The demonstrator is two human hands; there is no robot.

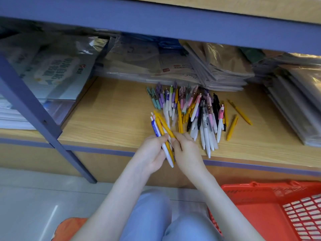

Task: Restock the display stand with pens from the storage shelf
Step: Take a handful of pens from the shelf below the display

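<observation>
On the pale wooden board of the storage shelf [107,115], a loose pile of pens [192,110] lies fanned out: yellow, white, black, pink, purple and green. Just in front of the pile and to its left, at the board's front edge, the left hand [152,151] grips a small bundle of pens [162,129], yellow and white, round the lower barrels. The right hand [186,151], touching that bundle from the pile's side, pinches it with curled fingers. The pens look light, stiff and smooth, so they would likely slide against one another and slip from a slack fist. A firm hold round the middle of the barrels, tips all one way, should keep them together. Two stray yellow pens [240,112] lie just right of the pile. Behind the pile lean glossy plastic-wrapped packs [173,66]. Above it runs a blue steel beam [156,23]. The board is flat with a blue front strip, so a round pen could roll off. Below and right of the pile stands a red plastic basket [260,206] on a pale tiled floor [31,202], with the person crouched close.
</observation>
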